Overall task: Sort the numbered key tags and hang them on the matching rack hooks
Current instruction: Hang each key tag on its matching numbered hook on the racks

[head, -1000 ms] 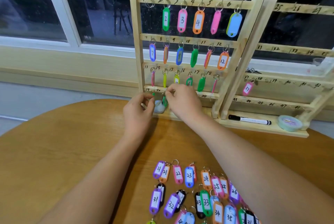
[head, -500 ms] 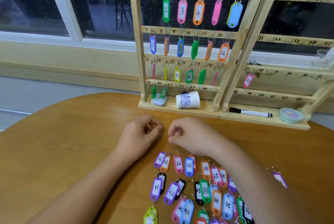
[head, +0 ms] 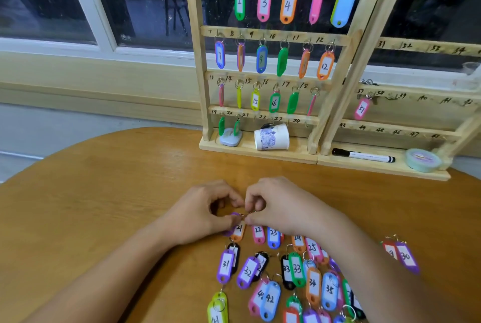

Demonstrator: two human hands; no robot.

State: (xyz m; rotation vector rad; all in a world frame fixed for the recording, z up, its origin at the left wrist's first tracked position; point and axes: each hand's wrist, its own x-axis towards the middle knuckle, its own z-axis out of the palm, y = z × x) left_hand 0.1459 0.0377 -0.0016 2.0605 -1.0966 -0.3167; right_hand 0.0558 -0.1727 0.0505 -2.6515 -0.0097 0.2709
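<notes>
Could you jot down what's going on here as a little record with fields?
Activity: sorting numbered key tags for the wooden racks
Left hand: pinches the purple tag
Right hand: pinches a key ring beside the orange 21 tag
Hooks 19 and 20: green tags hanging
Rack bases: tipped paper cup, marker, tape roll

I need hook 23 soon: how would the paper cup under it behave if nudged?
The paper cup lies on its side, so it likely rolls, curving because it tapers. It looks thin and light: probably easily shoved and crushed.
</notes>
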